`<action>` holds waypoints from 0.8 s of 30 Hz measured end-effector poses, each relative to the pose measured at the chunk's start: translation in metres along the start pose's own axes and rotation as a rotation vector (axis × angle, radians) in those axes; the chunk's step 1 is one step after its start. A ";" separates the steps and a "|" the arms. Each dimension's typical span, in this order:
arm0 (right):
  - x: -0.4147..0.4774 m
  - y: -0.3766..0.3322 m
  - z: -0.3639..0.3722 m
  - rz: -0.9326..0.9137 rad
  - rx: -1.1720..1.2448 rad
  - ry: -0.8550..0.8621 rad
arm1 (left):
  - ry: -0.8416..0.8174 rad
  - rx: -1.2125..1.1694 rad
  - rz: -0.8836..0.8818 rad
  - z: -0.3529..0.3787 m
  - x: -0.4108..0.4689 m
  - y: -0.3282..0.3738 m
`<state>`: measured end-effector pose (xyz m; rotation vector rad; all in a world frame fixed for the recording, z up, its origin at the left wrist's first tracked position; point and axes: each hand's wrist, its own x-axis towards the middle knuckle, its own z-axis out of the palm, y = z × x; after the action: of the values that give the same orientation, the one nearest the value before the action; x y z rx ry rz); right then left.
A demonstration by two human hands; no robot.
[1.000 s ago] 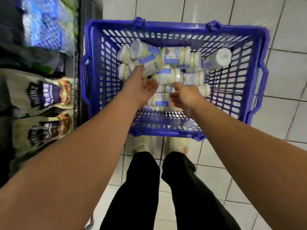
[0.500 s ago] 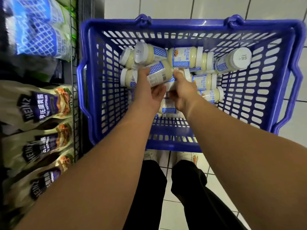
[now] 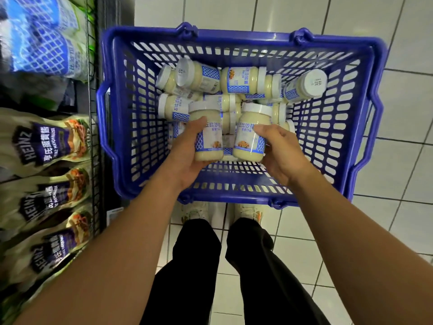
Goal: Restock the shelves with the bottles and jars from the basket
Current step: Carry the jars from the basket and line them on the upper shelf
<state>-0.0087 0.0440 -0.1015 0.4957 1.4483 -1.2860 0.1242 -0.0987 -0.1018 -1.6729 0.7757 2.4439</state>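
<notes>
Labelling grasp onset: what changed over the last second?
Both hands reached into the heap and each took a jar: the left hand now grips the left jar, the right hand grips the right jar, both raised off the heap toward the person. The remaining jars lie much as before in the blue basket; the mayonnaise pouches on the shelf are unchanged.

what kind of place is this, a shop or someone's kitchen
Most likely a grocery shop aisle. A blue shopping basket of identical white-lidded jars stands on a tiled floor, beside a wire shelf stocked with rows of Heinz mayonnaise pouches.
</notes>
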 end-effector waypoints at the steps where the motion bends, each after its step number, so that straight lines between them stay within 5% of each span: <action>1: -0.008 -0.001 0.000 0.009 0.032 -0.015 | -0.001 0.025 -0.008 0.002 -0.005 -0.001; 9: -0.061 -0.009 0.007 0.061 0.129 -0.010 | -0.009 0.104 0.011 0.020 -0.045 0.003; 24: -0.195 -0.070 0.037 -0.142 0.124 0.023 | 0.028 0.040 0.074 0.080 -0.167 0.066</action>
<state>0.0121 0.0528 0.1076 0.4980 1.4495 -1.4948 0.1002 -0.0850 0.0928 -1.6974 0.9001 2.4402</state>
